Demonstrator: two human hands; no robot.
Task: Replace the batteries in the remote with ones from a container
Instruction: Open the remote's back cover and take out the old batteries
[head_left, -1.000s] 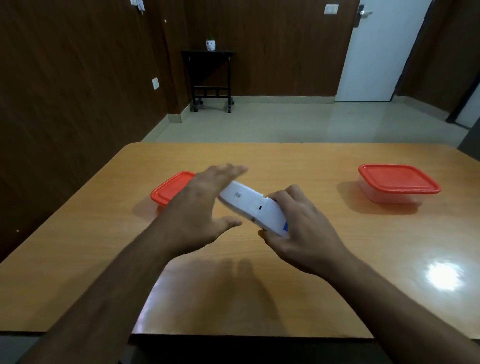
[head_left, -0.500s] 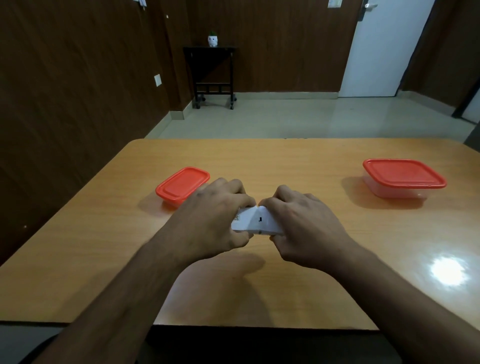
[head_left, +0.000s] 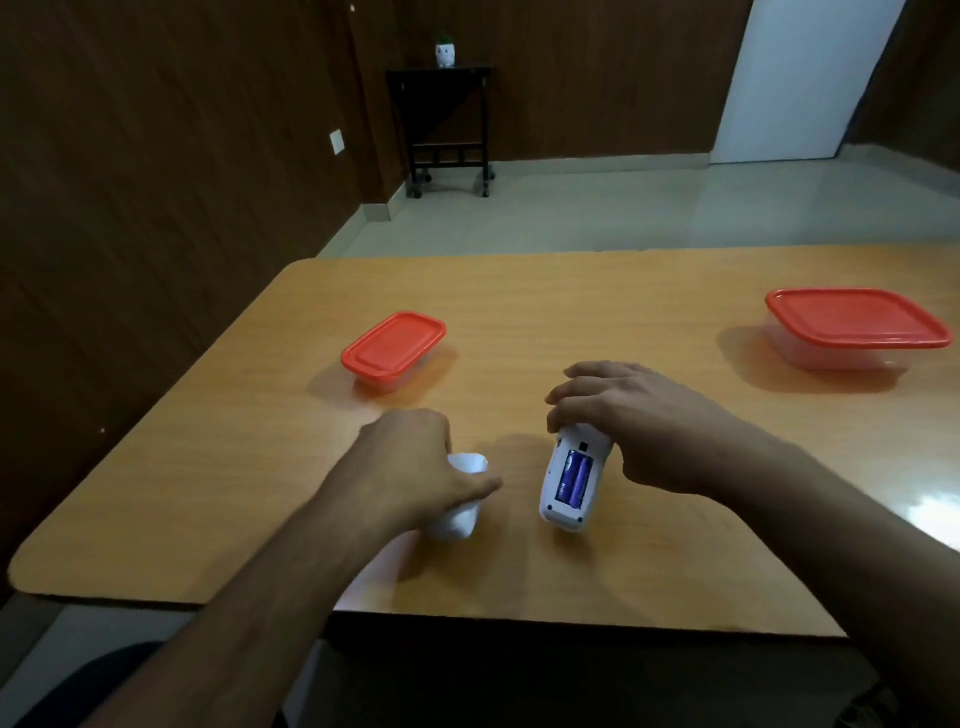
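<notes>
The white remote (head_left: 571, 480) lies face down on the wooden table (head_left: 597, 306), near its front edge, with the battery compartment uncovered. Two purple batteries (head_left: 574, 479) sit side by side in the compartment, running along the remote's length. The right hand (head_left: 644, 421) grips the far end of the remote, fingers curled over the top and thumb against the right side; the near end of the remote points toward the person. To the left of the remote, just apart from it, the left hand (head_left: 415, 467) is closed on the white battery cover (head_left: 460, 496), which it holds at the table surface; the cover's two ends show above and below the thumb. Farther left of the remote and behind it stands a small clear container with a red lid (head_left: 393, 345), closed. Well to the right of the remote and behind it stands a larger clear container with a red lid (head_left: 857, 327), also closed; what either box contains cannot be made out.
</notes>
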